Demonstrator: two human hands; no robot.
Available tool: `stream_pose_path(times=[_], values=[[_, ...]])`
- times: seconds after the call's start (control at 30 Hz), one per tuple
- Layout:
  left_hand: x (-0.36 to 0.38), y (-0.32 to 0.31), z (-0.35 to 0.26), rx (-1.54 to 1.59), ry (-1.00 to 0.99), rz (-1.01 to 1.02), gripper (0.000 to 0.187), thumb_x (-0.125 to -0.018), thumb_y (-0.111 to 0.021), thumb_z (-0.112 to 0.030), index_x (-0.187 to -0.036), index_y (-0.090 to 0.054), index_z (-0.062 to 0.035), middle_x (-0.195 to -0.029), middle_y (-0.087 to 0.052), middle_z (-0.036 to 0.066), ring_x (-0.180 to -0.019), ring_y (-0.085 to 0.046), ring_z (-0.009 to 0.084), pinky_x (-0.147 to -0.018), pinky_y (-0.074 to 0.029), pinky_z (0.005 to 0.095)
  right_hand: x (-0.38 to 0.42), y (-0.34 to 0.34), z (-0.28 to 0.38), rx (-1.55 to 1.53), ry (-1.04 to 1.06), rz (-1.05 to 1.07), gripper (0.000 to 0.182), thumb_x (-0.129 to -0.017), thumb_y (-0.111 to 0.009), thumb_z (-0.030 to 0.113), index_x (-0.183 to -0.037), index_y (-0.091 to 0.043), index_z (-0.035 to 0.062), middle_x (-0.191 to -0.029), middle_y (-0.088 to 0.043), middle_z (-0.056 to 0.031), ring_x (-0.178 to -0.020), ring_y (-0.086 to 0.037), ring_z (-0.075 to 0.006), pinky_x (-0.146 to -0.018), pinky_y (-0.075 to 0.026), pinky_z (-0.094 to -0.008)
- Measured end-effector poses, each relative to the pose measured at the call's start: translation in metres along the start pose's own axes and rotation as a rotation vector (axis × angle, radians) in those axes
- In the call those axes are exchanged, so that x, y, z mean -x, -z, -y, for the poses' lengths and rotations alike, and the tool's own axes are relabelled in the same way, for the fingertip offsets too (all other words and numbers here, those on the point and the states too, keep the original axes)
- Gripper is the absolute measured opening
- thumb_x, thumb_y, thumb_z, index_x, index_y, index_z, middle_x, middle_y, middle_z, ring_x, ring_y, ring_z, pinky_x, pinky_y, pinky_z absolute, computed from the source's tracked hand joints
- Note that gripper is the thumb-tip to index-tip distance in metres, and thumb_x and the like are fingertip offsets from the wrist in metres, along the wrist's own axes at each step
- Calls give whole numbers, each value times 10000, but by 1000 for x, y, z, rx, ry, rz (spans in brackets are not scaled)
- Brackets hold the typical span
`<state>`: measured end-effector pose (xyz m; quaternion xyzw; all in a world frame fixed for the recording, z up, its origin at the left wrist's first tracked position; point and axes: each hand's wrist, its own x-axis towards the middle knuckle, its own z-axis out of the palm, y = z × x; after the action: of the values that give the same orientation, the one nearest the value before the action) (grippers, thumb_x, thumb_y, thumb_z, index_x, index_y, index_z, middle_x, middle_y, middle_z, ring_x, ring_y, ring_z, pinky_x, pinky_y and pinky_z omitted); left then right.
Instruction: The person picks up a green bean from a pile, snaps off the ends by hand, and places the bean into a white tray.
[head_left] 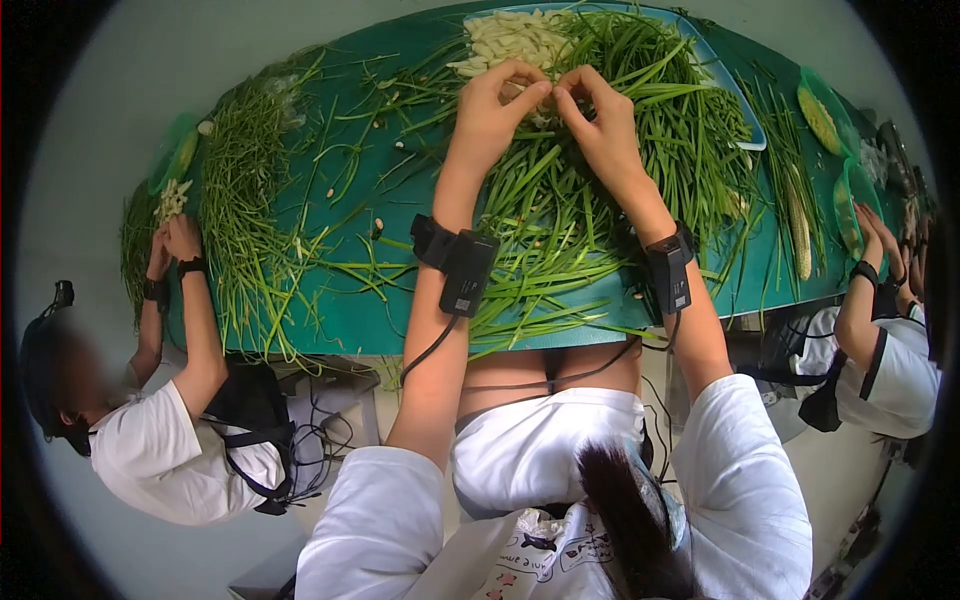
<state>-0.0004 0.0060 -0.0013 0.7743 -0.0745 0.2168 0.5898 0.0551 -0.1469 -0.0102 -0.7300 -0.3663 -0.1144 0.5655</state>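
My left hand [498,108] and my right hand [604,122] meet at the fingertips over the far part of the table. Both are closed in a pinch, thumb against fingers. What they hold is too small and hidden to make out. Just beyond them lies a heap of pale, elongated pieces [515,38]. Long green leaves [655,120], flat and grass-like, are piled to the right of my hands and spread beneath my wrists. Part of the pile rests on a blue-rimmed white tray [745,105].
Thin green stalks [245,170] form a long pile on the left of the green table [345,235]. An ear of corn [798,225] and green baskets [822,110] lie at the right. A person [170,400] works on the left, others [870,330] on the right.
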Motion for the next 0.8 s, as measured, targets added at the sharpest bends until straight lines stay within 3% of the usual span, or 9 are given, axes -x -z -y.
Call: stream_pose_path(times=[0.1, 0.23, 0.3, 0.43, 0.63, 0.8], values=[[1, -3, 1, 78, 33, -35, 175, -918, -592, -179, -950, -600, -8, -825, -574, 2, -727, -513, 89, -679, -422, 249, -1, -3, -1, -7, 106, -37, 165, -854, -638, 123, -917, -557, -6, -745, -626, -94, -677, -609, -174, -585, -467, -289], [-2, -5, 3, 162, -19, -34, 164, -921, -580, -168, -979, -561, -15, -820, -575, 9, -734, -529, 97, -696, -418, 247, 0, -4, 2, -28, 109, -46, 174, -842, -652, 98, -943, -560, -9, -756, -636, -93, -694, -619, -161, -595, -471, -277], [-2, -3, 5, 278, 50, -12, 163, -929, -563, -170, -1004, -542, -27, -835, -587, 15, -754, -551, 105, -711, -420, 247, 0, -4, 1, -47, 103, -45, 165, -842, -655, 91, -945, -573, -10, -765, -641, -93, -701, -621, -161, -599, -471, -272], [-3, 0, 2, 265, 70, -44, 154, -930, -537, -134, -1014, -533, -5, -854, -619, 61, -727, -566, 115, -700, -463, 269, -2, -2, -1, -1, 110, -36, 147, -842, -649, 81, -937, -585, -10, -764, -643, -92, -698, -621, -166, -604, -473, -273], [0, -4, 3, 115, -15, 18, 204, -922, -606, -196, -994, -572, -8, -829, -584, 2, -736, -528, 78, -685, -420, 231, -1, -1, -4, 2, 100, -17, 144, -843, -649, 100, -918, -588, -8, -740, -629, -92, -662, -602, -170, -576, -452, -280], [0, 1, 7, 94, 85, 8, 224, -907, -637, -203, -971, -596, 8, -780, -569, -7, -722, -510, 72, -671, -417, 230, -2, -3, -7, -71, 69, -30, 120, -863, -629, 105, -901, -590, -3, -730, -626, -80, -652, -586, -146, -567, -440, -272]])
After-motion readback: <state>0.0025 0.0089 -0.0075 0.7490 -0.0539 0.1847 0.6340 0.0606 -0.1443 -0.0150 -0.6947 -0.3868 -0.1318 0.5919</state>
